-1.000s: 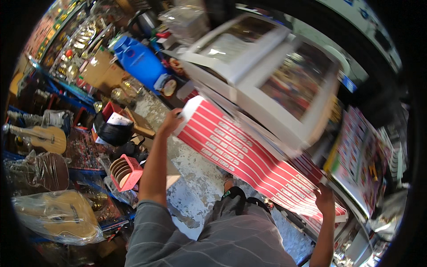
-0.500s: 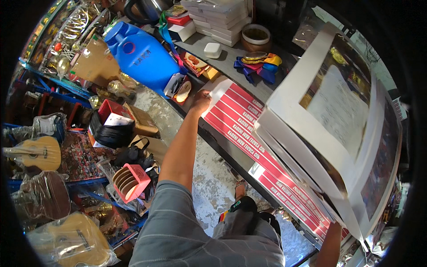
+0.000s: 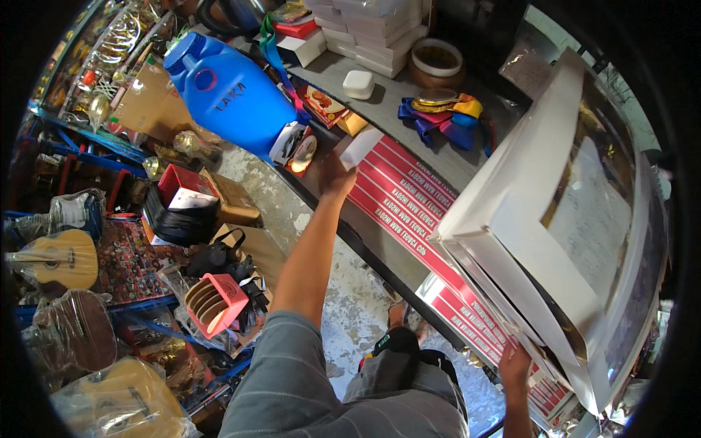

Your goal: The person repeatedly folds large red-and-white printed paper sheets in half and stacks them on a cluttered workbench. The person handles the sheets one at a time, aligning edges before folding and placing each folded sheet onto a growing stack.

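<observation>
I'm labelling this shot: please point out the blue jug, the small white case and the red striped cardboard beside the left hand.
Blue jug (image 3: 239, 111): head view, middle of its body.
Small white case (image 3: 358, 84): head view, its top.
Red striped cardboard (image 3: 400, 194): head view, its striped face.

The left arm (image 3: 310, 255) stretches forward, nearly straight, the left hand (image 3: 337, 177) at its end partly in shadow. The right forearm (image 3: 516, 405) enters low, the right hand (image 3: 515, 361) nearer the body, fingers pointing forward.
</observation>
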Motion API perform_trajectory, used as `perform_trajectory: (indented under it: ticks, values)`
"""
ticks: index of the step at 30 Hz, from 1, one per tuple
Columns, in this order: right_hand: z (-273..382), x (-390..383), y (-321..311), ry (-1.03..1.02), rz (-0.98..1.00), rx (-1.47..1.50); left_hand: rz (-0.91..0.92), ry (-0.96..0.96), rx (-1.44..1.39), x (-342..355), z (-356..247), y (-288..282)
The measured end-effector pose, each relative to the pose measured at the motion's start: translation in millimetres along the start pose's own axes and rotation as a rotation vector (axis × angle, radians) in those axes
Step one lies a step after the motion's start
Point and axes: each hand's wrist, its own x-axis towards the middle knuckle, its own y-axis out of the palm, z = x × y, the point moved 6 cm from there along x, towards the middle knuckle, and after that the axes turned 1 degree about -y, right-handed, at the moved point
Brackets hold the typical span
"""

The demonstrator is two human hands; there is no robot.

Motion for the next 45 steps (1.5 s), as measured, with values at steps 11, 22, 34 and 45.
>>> perform_trajectory:
  ticks: [11, 22, 34, 45]
  values:
    - [56, -46, 42, -0.267, -0.074, 0.276, 0.022, -0.282, -0.669, -31, 94, 52]
    - [359, 177, 61, -0.501, -0.107, 0.524, 0.19, -0.2, -0.336, -15, 34, -13]
    - [539, 403, 100, -0.142, 0.032, 0.512, 0.18, 0.015, 0.062, 11, 9, -29]
    - [540, 428, 135, -0.227, 0.06, 0.335, 0.285, -0.079, -0.216, 35, 31, -8]
